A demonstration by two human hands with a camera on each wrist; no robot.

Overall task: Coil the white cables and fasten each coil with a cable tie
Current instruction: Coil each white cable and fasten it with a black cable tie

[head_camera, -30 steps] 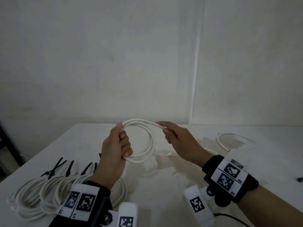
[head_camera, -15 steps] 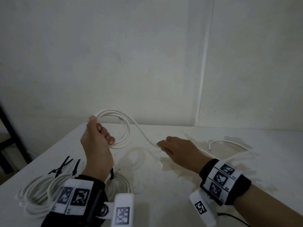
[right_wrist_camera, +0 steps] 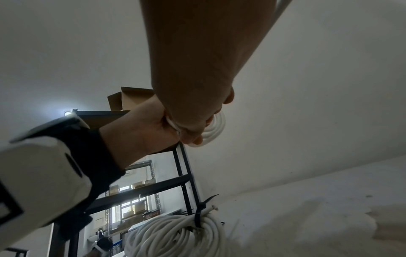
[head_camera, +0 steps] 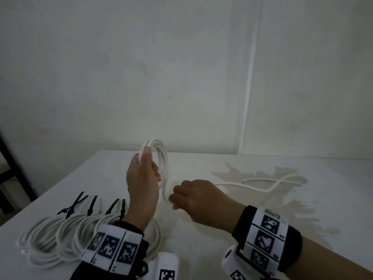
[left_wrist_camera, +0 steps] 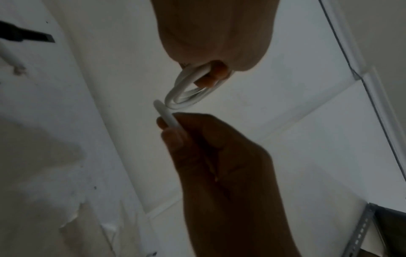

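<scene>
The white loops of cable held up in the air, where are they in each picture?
Head: the coil is centre, in the left hand.
Left wrist: upper middle, under the fingers.
Right wrist: centre, behind the hands.
Shared landmark: the right hand.

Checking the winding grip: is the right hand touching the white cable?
Touching. In the left wrist view the right hand pinches the white cable between its fingertips; the head view shows the cable running into that fist.

Tied coils (head_camera: 60, 239) crowd the table's (head_camera: 201, 249) near-left corner.
</scene>
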